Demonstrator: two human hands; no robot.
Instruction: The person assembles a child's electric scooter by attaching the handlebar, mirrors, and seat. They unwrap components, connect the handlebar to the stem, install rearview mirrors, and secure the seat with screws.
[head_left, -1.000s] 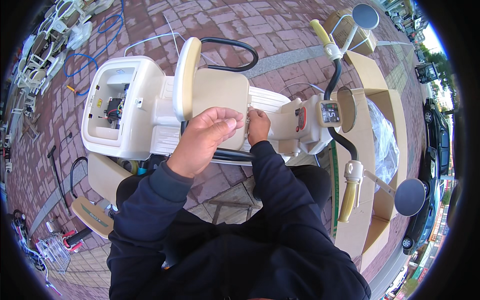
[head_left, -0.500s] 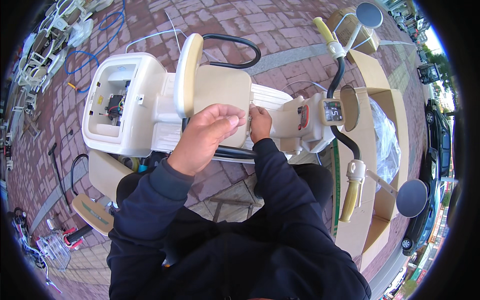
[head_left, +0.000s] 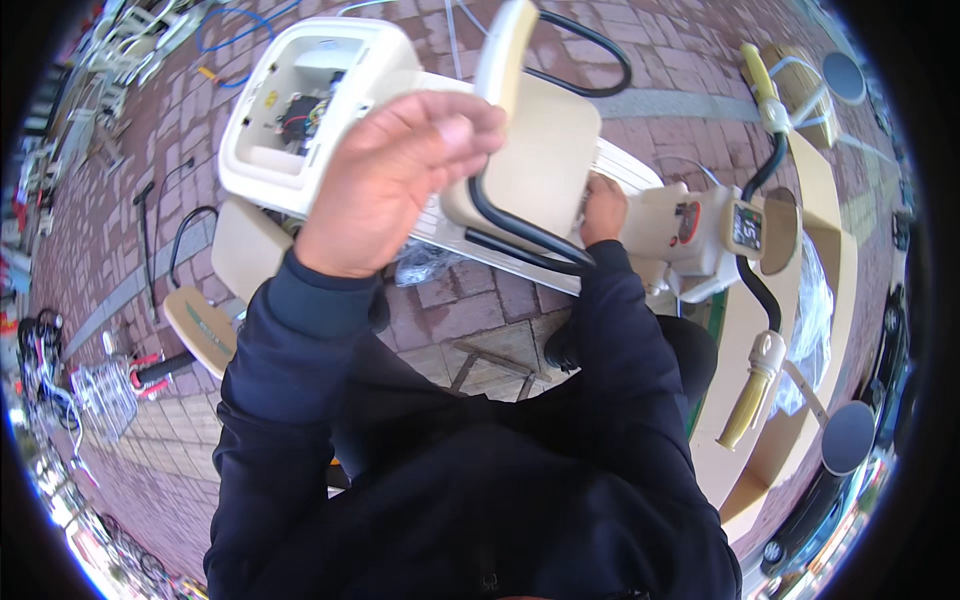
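A cream seat [head_left: 555, 140] with a backrest [head_left: 503, 55] and black tube armrests [head_left: 530, 235] is on a white scooter, between its rear body and steering column. My right hand [head_left: 604, 210] is closed at the seat's front edge; its fingertips are partly hidden there. My left hand [head_left: 395, 165] is raised in front of the rear body and backrest, slightly blurred. Its fingers are curled together towards the thumb, and anything between them is hidden. The open white rear body [head_left: 395, 60] shows a dark unit with coloured wires [head_left: 300, 120] inside.
Handlebars with yellowish grips [head_left: 748, 405], round mirrors [head_left: 848, 438] and a display [head_left: 747, 227] stand at the right. An open cardboard box [head_left: 835, 300] holds clear plastic. Another tan seat part [head_left: 245, 245] lies left. A small wooden stool [head_left: 498, 368] sits between my legs.
My view has shifted, moving the scooter right and up in the picture. The seat now stands farther from the rear body and looks tilted. My left hand has risen; my right remains at the seat's edge.
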